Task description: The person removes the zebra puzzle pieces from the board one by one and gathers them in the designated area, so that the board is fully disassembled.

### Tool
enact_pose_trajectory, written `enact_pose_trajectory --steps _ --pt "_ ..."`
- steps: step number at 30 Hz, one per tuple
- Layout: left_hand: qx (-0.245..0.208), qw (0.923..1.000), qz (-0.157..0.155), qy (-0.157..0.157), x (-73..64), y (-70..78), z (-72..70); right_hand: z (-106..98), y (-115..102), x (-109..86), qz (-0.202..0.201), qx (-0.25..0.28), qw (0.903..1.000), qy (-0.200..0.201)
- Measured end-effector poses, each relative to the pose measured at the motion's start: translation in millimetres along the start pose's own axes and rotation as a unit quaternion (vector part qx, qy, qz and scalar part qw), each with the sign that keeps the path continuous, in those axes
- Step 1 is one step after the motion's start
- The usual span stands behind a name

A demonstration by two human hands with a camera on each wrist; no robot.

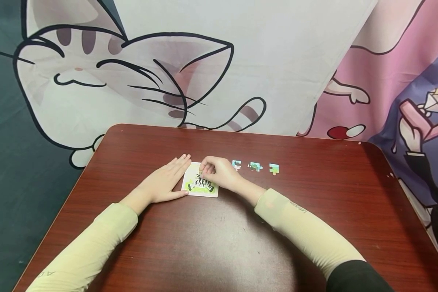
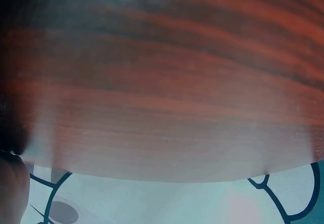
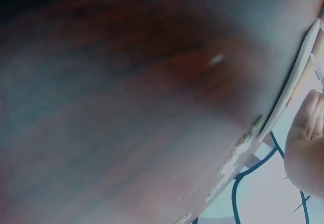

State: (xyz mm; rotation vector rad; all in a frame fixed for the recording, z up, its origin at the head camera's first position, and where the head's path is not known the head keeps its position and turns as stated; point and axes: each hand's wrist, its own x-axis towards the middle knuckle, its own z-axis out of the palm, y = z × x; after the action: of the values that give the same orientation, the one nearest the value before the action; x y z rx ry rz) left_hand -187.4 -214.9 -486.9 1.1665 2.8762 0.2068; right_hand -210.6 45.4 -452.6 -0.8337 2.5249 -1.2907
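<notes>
A square puzzle board (image 1: pixel 200 190) with a zebra picture and a pale border lies on the table. My left hand (image 1: pixel 168 180) rests flat along its left side, fingers stretched out, the thumb tip at the lower left corner. Over the board's upper part, my right hand (image 1: pixel 219 172) has thumb and index finger curled together, pinching a small puzzle piece mostly hidden by the fingers. In the right wrist view, the board's edge (image 3: pixel 296 69) shows beside the curled hand (image 3: pixel 309 138). The left wrist view catches only a bit of hand (image 2: pixel 12 188) at the lower left.
To the right of the board, three loose jigsaw pieces lie in a row: a blue one (image 1: pixel 236 164), a blue-green one (image 1: pixel 255 166) and another (image 1: pixel 274 168). The dark red wooden table (image 1: pixel 211 251) meets a cartoon cat cloth (image 1: pixel 277 81) behind its far edge.
</notes>
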Motion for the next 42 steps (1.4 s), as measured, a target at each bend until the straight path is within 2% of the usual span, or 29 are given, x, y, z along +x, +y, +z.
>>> enact_pose_trajectory --steps 7,17,30,42 --pt "0.0 1.0 0.002 0.006 1.0 0.3 0.1 -10 -3 -3.3 0.006 0.045 0.9989 0.013" --pt "-0.001 0.9998 -0.007 -0.016 1.7 0.5 -0.1 -36 -2 -17.7 0.035 0.065 0.9968 0.033" --pt "0.001 0.9999 -0.005 -0.012 -0.3 -1.2 1.5 -72 18 -42.4 0.061 0.046 0.996 0.046" --pt "-0.001 1.0 -0.004 -0.007 1.1 -0.5 0.0 -94 41 -66.8 0.077 0.048 0.9949 0.045"
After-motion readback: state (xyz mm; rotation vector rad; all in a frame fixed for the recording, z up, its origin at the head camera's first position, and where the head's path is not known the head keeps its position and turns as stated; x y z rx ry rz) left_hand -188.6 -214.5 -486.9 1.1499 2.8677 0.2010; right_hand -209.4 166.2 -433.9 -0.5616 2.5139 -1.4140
